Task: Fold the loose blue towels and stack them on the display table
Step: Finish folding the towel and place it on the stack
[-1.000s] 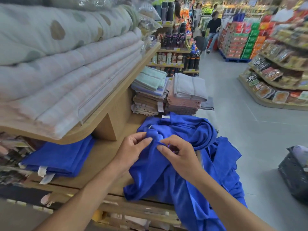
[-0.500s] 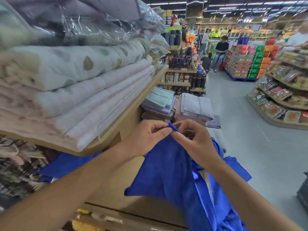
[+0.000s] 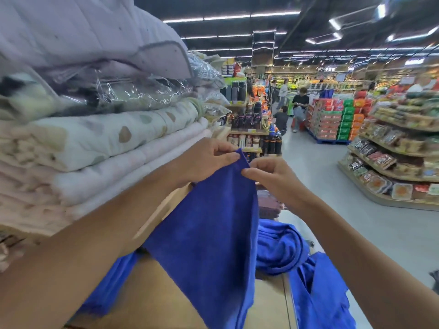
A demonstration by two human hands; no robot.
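We count two hands, both raised above the desk [image 3: 152,302] and close together. The left hand [image 3: 209,160] pinches the top corner of one blue towel [image 3: 209,233] between thumb and fingers; the right hand [image 3: 268,176] pinches the same top edge just beside it, fingers curled. The held towel hangs straight down in front of the desk; its lower end runs out of view at the bottom.

Other blue cloth: one crumpled heap [image 3: 280,245] lies on the desk to the right and spills over the right edge; we cannot tell how many towels are in it. One more blue piece [image 3: 111,288] lies at left beneath the left forearm.

Beyond the heap stands one stack of folded dusky-pink towels [image 3: 269,205].

The shelf [image 3: 161,211] at left carries piled folded quilts [image 3: 99,136], at least four layers; one pack [image 3: 133,91] among them is in clear plastic.
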